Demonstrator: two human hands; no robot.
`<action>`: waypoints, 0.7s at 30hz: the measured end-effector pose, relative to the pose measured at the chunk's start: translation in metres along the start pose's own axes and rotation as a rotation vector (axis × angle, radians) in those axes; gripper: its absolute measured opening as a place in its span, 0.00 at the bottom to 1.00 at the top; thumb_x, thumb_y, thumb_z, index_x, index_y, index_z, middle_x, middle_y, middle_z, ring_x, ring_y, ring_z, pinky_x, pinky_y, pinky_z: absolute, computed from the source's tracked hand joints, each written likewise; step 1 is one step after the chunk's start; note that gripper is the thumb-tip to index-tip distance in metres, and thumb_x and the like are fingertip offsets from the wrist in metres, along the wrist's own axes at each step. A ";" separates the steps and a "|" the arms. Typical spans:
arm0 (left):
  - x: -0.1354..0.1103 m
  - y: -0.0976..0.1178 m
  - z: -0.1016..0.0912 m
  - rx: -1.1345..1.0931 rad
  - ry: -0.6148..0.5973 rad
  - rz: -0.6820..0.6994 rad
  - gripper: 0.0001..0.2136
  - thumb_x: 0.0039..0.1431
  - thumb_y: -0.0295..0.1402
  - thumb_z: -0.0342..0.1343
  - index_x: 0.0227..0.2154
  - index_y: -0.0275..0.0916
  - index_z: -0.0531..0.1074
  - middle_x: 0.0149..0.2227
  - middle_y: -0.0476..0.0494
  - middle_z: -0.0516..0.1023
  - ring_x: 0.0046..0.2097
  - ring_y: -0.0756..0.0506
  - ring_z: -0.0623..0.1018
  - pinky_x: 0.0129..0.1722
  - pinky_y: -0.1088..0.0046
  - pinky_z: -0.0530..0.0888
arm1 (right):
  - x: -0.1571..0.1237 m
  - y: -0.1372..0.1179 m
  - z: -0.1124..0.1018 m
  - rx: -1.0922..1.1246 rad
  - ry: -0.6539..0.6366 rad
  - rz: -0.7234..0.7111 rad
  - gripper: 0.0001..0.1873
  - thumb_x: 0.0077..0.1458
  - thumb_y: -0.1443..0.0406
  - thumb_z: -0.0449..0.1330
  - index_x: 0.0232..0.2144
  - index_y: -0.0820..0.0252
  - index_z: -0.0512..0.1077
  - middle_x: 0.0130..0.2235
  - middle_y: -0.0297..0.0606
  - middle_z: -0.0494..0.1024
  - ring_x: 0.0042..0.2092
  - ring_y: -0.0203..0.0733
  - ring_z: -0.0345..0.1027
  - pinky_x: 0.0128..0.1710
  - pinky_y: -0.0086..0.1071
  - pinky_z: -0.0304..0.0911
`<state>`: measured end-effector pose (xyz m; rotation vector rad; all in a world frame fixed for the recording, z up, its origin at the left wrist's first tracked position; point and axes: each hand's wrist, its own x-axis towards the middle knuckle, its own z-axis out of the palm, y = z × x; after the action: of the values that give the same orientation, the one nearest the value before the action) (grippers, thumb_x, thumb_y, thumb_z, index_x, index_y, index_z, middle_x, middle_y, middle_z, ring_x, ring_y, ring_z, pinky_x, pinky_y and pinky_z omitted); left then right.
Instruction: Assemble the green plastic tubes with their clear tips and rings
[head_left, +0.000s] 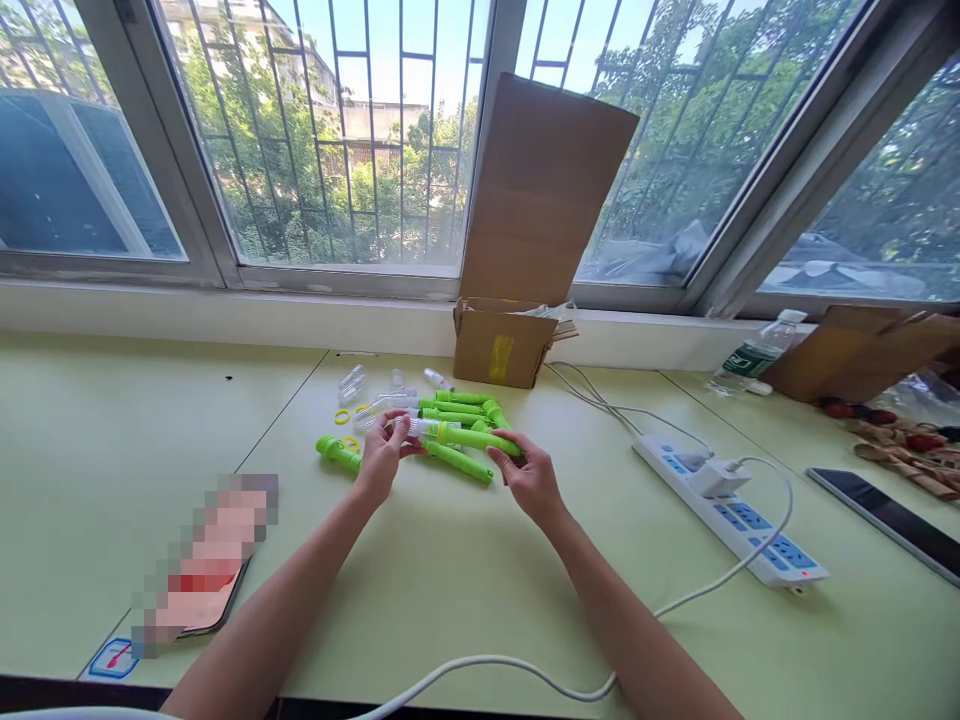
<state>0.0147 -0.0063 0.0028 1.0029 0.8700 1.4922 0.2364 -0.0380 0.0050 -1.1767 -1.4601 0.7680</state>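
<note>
Between my two hands is a green plastic tube (480, 440) with a yellow ring and a clear ribbed piece (424, 428) at its left end. My left hand (384, 458) pinches the clear piece. The green end on the right is gripped by my right hand (531, 474). Just behind and below lie several more green tubes (459, 463), partly hidden by the held one. A short green part with a wider head (337, 453) rests left of my left hand. Clear plastic pieces (352, 383) and yellow rings (342, 416) are scattered behind it.
An open cardboard box (495, 345) stands at the window behind the parts. To the right are a white power strip (727, 510) with cables, a plastic bottle (757, 355) and a dark tablet-like device (892, 520). A blurred-out phone (217, 570) lies at left.
</note>
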 end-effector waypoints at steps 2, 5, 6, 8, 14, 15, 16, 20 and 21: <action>0.000 0.000 0.000 0.002 -0.010 0.002 0.18 0.49 0.43 0.60 0.39 0.38 0.66 0.25 0.53 0.68 0.26 0.53 0.72 0.30 0.67 0.78 | 0.001 0.001 -0.002 -0.016 -0.009 0.004 0.21 0.47 0.50 0.61 0.39 0.57 0.72 0.18 0.28 0.60 0.20 0.34 0.51 0.18 0.30 0.48; -0.001 -0.001 0.001 0.004 -0.029 -0.003 0.18 0.49 0.43 0.60 0.39 0.38 0.65 0.25 0.54 0.68 0.25 0.53 0.72 0.31 0.67 0.78 | 0.004 0.001 -0.006 -0.022 -0.021 0.036 0.21 0.45 0.50 0.62 0.36 0.58 0.73 0.16 0.27 0.59 0.19 0.33 0.49 0.18 0.29 0.44; -0.001 -0.002 0.002 0.005 -0.034 -0.005 0.18 0.49 0.43 0.60 0.39 0.38 0.65 0.24 0.54 0.67 0.25 0.53 0.72 0.31 0.67 0.78 | 0.004 0.000 -0.008 -0.020 -0.029 0.052 0.21 0.45 0.49 0.62 0.35 0.59 0.73 0.16 0.27 0.59 0.19 0.32 0.48 0.18 0.29 0.44; -0.002 -0.002 0.002 0.010 -0.043 -0.005 0.18 0.48 0.43 0.60 0.38 0.38 0.65 0.24 0.55 0.67 0.25 0.53 0.72 0.31 0.67 0.78 | 0.006 0.000 -0.011 -0.009 -0.059 0.090 0.21 0.45 0.49 0.62 0.32 0.59 0.73 0.15 0.27 0.60 0.18 0.32 0.49 0.17 0.29 0.44; -0.004 0.001 0.004 0.059 -0.118 0.019 0.17 0.49 0.42 0.60 0.38 0.39 0.65 0.26 0.53 0.70 0.25 0.54 0.72 0.34 0.66 0.79 | 0.010 0.002 -0.018 0.187 -0.141 0.305 0.21 0.44 0.48 0.63 0.21 0.59 0.67 0.14 0.27 0.60 0.17 0.30 0.50 0.16 0.28 0.46; -0.005 0.001 0.004 0.074 -0.127 0.022 0.17 0.49 0.42 0.60 0.38 0.39 0.65 0.27 0.53 0.70 0.25 0.53 0.73 0.34 0.66 0.79 | 0.011 0.002 -0.018 0.218 -0.147 0.343 0.22 0.43 0.48 0.63 0.20 0.59 0.65 0.14 0.27 0.60 0.17 0.30 0.50 0.16 0.27 0.46; -0.005 0.002 0.004 0.088 -0.131 0.026 0.17 0.49 0.42 0.61 0.38 0.39 0.66 0.27 0.53 0.70 0.26 0.53 0.73 0.35 0.66 0.79 | 0.011 0.003 -0.017 0.230 -0.143 0.359 0.22 0.43 0.48 0.63 0.19 0.59 0.65 0.14 0.27 0.60 0.17 0.30 0.50 0.16 0.27 0.46; -0.005 0.005 0.003 0.108 -0.108 0.034 0.17 0.49 0.41 0.61 0.38 0.39 0.66 0.26 0.52 0.71 0.26 0.51 0.75 0.32 0.67 0.78 | 0.008 0.004 -0.009 0.073 -0.050 0.197 0.21 0.48 0.47 0.59 0.26 0.60 0.70 0.15 0.30 0.63 0.18 0.33 0.54 0.18 0.29 0.50; -0.005 0.005 0.002 0.102 -0.091 0.034 0.17 0.49 0.41 0.61 0.38 0.39 0.66 0.26 0.52 0.71 0.26 0.51 0.74 0.31 0.67 0.78 | 0.006 0.004 -0.007 0.002 -0.029 0.135 0.21 0.49 0.47 0.58 0.28 0.60 0.71 0.16 0.31 0.65 0.19 0.34 0.56 0.18 0.29 0.52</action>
<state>0.0153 -0.0118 0.0078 1.1565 0.8751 1.4308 0.2448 -0.0320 0.0054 -1.2766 -1.4136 0.8815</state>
